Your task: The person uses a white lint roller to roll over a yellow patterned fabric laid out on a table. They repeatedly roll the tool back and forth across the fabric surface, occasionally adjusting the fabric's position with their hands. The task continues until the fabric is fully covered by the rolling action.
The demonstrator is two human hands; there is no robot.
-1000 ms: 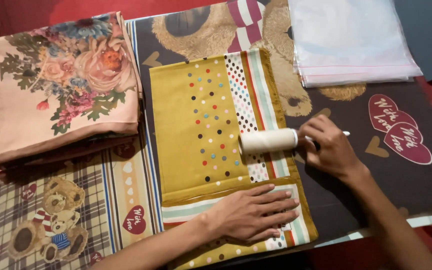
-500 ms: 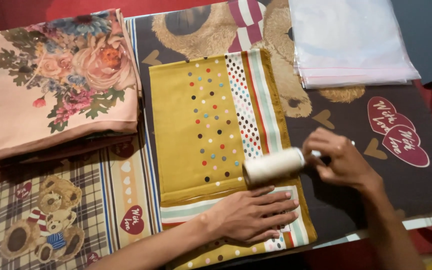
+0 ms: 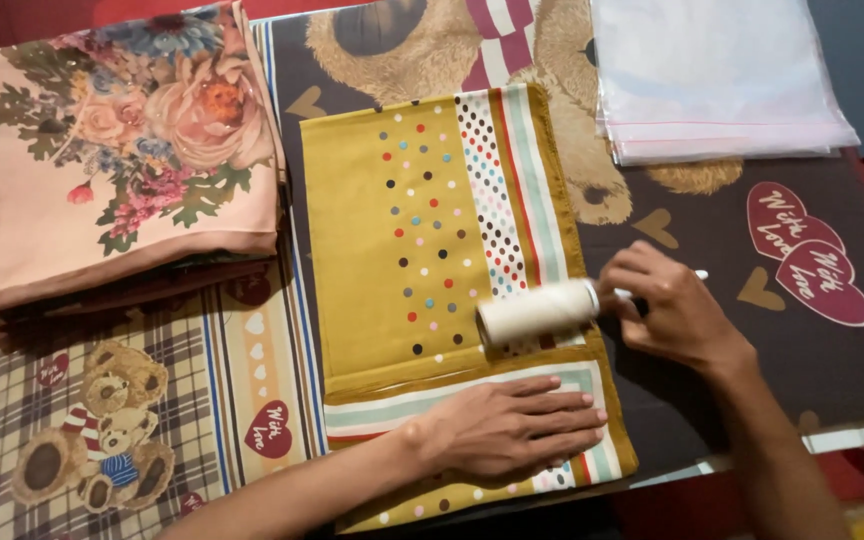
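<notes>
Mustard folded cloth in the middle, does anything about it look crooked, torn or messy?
Nothing stands out. The mustard folded cloth lies flat and squarely folded, with no tear or spill showing. The left hand presses its lower edge, and the right hand holds a white lint roller on it.

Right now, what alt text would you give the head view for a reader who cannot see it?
A right hand holds a white lint roller on a folded mustard dotted cloth while the left hand lies flat on its striped lower edge. A folded floral cloth lies to the left, clear bags at top right.
</notes>
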